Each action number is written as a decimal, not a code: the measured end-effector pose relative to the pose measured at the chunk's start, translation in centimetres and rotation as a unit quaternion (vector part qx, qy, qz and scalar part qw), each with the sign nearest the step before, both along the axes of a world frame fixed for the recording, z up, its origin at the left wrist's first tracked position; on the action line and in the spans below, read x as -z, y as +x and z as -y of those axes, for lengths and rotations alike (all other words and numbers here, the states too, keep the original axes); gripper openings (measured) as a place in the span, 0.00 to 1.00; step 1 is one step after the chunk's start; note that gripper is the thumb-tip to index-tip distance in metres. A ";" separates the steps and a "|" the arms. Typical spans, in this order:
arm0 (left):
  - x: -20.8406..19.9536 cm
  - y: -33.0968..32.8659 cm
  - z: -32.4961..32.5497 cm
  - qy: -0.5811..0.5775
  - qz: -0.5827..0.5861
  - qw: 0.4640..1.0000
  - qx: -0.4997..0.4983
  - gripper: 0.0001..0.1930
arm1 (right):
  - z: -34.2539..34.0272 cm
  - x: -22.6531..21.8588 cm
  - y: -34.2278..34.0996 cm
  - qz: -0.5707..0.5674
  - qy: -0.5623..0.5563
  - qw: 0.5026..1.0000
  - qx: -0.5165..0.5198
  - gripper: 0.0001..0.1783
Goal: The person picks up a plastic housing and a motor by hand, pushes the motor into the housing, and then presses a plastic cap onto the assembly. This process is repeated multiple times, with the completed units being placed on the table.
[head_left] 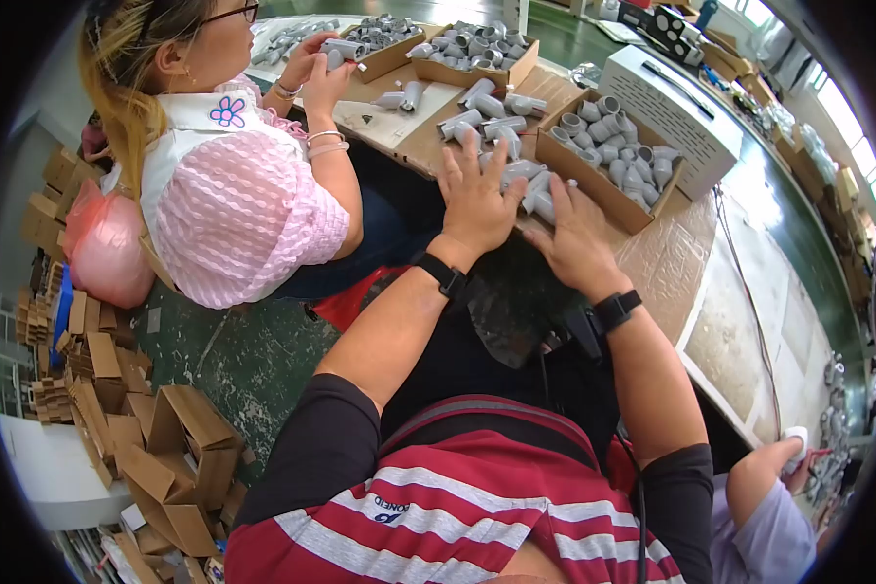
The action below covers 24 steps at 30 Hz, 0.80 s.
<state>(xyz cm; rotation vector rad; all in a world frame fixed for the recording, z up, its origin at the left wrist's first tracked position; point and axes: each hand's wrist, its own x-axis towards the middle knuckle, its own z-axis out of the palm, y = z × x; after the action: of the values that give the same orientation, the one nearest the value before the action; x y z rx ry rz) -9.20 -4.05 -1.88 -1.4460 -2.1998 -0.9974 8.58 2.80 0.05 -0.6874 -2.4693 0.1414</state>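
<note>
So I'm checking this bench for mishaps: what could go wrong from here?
Both hands, left hand and right hand, press flat on loose grey fittings near the table's front edge; some may roll off onto the floor. The open box sits close to the right hand and could get knocked. A co-worker's hands work close by, so reaches may collide.

My one head-worn fisheye looks steeply down and forward over my chest at the nearby cardboard-covered table [672, 263], its dark, bent rim probably hiding the room's edges.
</note>
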 end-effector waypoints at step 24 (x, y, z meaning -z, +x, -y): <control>-0.3 -0.4 -7.0 0.273 0.113 0.951 0.097 0.22 | -7.3 -5.6 -4.1 -0.139 0.003 0.990 0.016 0.14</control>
<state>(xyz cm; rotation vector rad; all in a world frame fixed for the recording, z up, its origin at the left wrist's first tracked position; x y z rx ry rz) -9.56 2.93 -1.63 -1.3414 -1.7226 -1.7472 4.45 10.10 5.64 -0.6559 -2.1910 0.2031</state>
